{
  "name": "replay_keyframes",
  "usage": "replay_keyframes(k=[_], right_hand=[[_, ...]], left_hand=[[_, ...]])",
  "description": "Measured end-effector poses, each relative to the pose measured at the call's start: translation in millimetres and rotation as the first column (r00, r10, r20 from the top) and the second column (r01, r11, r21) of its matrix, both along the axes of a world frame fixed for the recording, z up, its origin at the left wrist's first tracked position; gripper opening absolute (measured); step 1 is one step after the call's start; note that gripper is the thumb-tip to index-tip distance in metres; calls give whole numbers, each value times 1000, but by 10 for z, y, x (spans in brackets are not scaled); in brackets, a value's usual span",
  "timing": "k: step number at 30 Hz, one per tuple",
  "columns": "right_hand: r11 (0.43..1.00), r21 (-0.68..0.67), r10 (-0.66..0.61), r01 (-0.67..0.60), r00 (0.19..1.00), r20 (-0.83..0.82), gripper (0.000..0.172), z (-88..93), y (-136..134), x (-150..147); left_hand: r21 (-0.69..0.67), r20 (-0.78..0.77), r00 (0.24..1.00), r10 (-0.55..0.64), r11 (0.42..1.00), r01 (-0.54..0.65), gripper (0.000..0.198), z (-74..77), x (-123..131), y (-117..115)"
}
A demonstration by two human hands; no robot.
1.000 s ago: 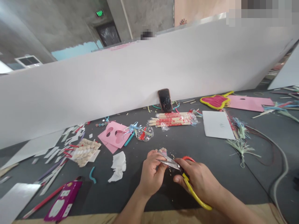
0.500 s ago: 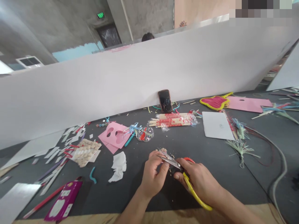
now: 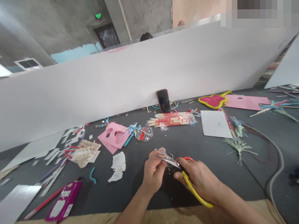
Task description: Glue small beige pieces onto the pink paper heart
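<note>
My right hand grips scissors with yellow and red handles, the blades pointing left. My left hand is closed in a pinch right at the blades, holding something too small to make out. Small pale crumbs lie scattered on the dark table just beyond both hands.
A crumpled white paper and a pink card with holes lie to the left. A packet of wooden sticks, a phone leaning on the white partition, a white sheet and a purple box are around. A person's head shows behind the partition.
Both hands stay together at the scissors; the scissors and hands shifted only slightly, and the view drifted a little.
</note>
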State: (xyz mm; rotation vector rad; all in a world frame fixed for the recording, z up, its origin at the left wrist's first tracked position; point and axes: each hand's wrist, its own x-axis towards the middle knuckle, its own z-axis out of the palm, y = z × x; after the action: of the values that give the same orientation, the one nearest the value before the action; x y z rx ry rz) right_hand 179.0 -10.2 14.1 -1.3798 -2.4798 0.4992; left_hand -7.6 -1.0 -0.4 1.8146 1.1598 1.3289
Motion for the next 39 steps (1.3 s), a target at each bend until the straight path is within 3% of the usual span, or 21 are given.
replay_keyframes(k=[8, 15, 21, 23, 30, 35, 39], right_hand=[[999, -33, 9, -7, 999, 38, 23, 74, 9, -7], [1000, 16, 17, -17, 1000, 11, 28, 24, 7, 9], [992, 126, -14, 11, 1000, 26, 67, 13, 47, -2], [991, 132, -25, 22, 999, 22, 72, 23, 51, -6], [997, 60, 50, -48, 998, -39, 53, -44, 36, -23], [998, 20, 58, -57, 998, -28, 41, -33, 6, -40], [999, 2, 51, -51, 998, -27, 35, 30, -17, -47]], left_hand=[[46, -40, 999, -21, 999, 23, 33, 8, -14, 25], [56, -90, 996, -15, 998, 20, 35, 14, -22, 38], [8, -57, 998, -26, 1000, 26, 35, 80, -29, 17], [-20, -29, 998, -52, 998, 52, 35, 105, -35, 12], [-135, 43, 991, -130, 982, 134, 40, 126, -60, 19], [-319, 345, 924, -164, 905, 280, 37, 28, -64, 11], [-354, 452, 877, -161, 870, 342, 36, -29, -69, 10]])
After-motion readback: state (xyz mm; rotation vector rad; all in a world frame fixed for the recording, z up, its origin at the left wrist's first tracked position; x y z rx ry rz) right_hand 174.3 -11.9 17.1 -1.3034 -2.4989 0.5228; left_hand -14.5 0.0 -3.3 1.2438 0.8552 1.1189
